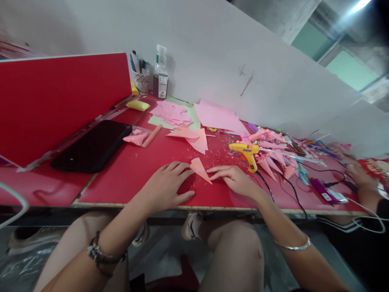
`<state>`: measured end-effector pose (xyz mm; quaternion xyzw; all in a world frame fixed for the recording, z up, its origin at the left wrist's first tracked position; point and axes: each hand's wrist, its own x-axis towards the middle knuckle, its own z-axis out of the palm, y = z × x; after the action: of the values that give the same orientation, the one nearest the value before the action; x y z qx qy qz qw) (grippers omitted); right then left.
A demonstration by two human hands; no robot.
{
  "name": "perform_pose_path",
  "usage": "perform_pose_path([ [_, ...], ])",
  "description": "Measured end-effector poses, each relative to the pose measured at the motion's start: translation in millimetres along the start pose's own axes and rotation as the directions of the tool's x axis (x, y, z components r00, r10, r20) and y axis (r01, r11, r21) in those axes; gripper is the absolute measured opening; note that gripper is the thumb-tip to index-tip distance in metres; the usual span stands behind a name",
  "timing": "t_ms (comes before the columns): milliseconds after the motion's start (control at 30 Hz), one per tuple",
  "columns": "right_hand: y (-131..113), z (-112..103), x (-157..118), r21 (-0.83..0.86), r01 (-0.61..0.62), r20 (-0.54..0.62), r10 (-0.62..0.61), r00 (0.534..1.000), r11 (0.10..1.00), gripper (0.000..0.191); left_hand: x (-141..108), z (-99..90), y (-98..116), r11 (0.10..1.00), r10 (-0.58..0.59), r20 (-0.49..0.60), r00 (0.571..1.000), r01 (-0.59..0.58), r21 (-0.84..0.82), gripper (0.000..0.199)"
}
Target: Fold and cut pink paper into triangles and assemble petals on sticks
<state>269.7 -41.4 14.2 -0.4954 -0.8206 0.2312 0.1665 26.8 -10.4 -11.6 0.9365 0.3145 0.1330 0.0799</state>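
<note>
A small folded peach-pink paper piece (200, 170), narrow and pointed at its near end, lies on the red table between my hands. My left hand (167, 184) rests on the tabletop with fingers stretched and thumb apart, its fingertips at the paper's left edge. From the right, my right hand (235, 178) reaches in with extended fingers, their tips touching the paper's right edge; no firm grip shows. Just behind are loose peach paper sheets (199, 141). A yellow glue gun (247, 152) lies to the right, beside a heap of pink paper cones (273, 152).
A black phone (92, 146), a bag of pink material (136, 137) and a red board (63, 97) are on the left. Pink sheets (217, 117), a pen cup (141, 81) and a bottle (161, 79) stand farther back. Cables, a purple power bank (326, 190) and another person's hand (358, 174) are right.
</note>
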Motion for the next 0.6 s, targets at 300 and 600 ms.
perform_pose_path([
  [300,-5,1,-3,-0.059,0.032,0.004,-0.032,0.999,0.998,0.051,0,1.2,0,1.000,0.000,-0.009,1.000,0.000,0.000,0.050],
  [600,-12,5,8,0.131,-0.086,-0.106,0.100,0.989,0.988,0.035,0,-1.0,0,1.000,-0.015,-0.005,1.000,0.015,-0.016,0.048],
])
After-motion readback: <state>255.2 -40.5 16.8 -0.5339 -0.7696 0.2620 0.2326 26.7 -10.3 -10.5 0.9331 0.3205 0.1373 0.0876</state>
